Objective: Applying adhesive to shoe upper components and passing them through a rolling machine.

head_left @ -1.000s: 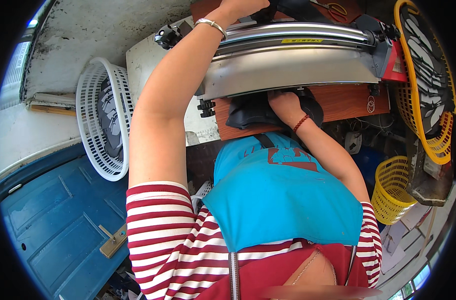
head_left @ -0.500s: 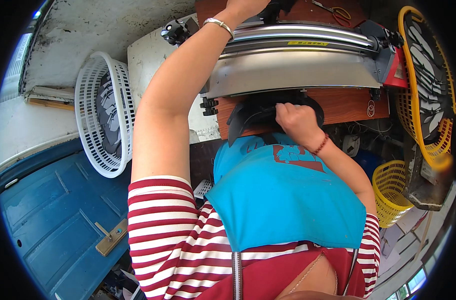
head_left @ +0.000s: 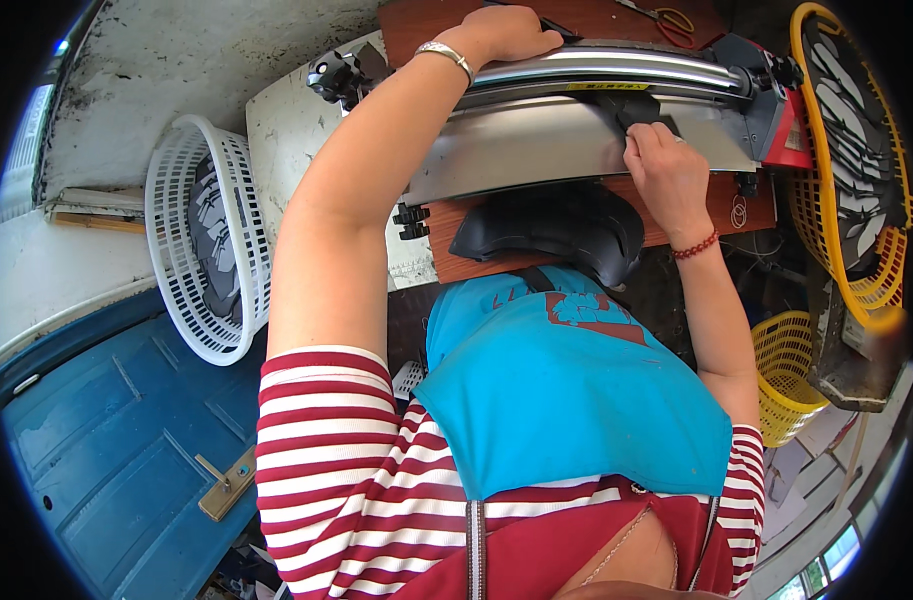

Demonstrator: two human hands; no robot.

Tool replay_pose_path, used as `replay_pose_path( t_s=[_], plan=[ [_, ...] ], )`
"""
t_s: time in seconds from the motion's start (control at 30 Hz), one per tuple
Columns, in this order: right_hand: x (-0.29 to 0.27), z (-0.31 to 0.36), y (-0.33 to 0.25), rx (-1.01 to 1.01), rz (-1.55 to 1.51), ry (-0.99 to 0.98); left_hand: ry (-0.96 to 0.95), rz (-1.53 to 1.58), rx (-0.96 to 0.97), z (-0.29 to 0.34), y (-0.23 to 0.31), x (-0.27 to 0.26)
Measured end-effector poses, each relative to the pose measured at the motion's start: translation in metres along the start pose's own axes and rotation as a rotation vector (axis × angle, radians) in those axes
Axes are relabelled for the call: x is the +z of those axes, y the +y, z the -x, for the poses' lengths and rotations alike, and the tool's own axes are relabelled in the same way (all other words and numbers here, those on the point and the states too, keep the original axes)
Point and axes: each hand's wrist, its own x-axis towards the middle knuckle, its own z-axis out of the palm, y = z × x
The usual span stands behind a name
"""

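My right hand [head_left: 666, 165] is closed in a pinch on the near end of a flat black piece [head_left: 626, 105]. The piece lies over the sloped metal plate [head_left: 536, 140] of a roller machine, its far end at the rollers. My left hand [head_left: 511, 33] is at the far side of the long silver roller [head_left: 616, 62], beside a dark edge of something black. Its fingers are partly hidden, so I cannot make out a grip. Curved black pieces [head_left: 551, 230] lie stacked on the brown wooden board below the plate, near my blue apron.
A white basket [head_left: 251, 240] of dark cut pieces stands left, a yellow basket [head_left: 798, 215] of similar pieces right. A smaller yellow basket [head_left: 791, 405] is lower right. Scissors [head_left: 676, 25] lie behind the machine. Its red end housing [head_left: 791, 130] is at the right.
My right hand has moved up from the black stack to the metal plate, with a black piece in it. My left hand has shifted slightly down and right toward the roller.
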Motion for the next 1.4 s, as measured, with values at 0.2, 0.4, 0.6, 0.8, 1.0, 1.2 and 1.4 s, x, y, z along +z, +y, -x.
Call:
replay_pose_path(
  t_s=[0.2, 0.4, 0.6, 0.8, 1.0, 1.2, 1.4],
  plan=[
    [0.043, 0.08, -0.035, -0.054, -0.349, -0.137, 0.14, 0.268, -0.042, -0.001, -0.008, -0.009],
    [0.114, 0.124, -0.024, -0.031, -0.077, -0.341, 0.361, 0.476, -0.055, -0.006, 0.016, -0.035],
    [0.05, 0.103, -0.037, -0.037, -0.293, -0.098, 0.388, 0.695, -0.291, 0.008, 0.012, -0.064],
    [-0.065, 0.055, -0.008, 0.003, -0.193, 0.147, 0.798, 0.149, 0.332, 0.006, -0.011, -0.035],
    [-0.008, 0.026, 0.022, 0.037, -0.008, 0.143, 0.062, -0.088, 0.151, -0.011, -0.016, 0.015],
    [0.014, 0.036, -0.017, -0.061, -0.359, 0.073, 0.084, 0.082, -0.003, -0.017, -0.025, 0.021],
    [0.058, 0.101, -0.05, -0.226, -0.55, -0.528, 0.224, 0.445, -0.111, -0.01, 0.002, -0.014]
  ],
)
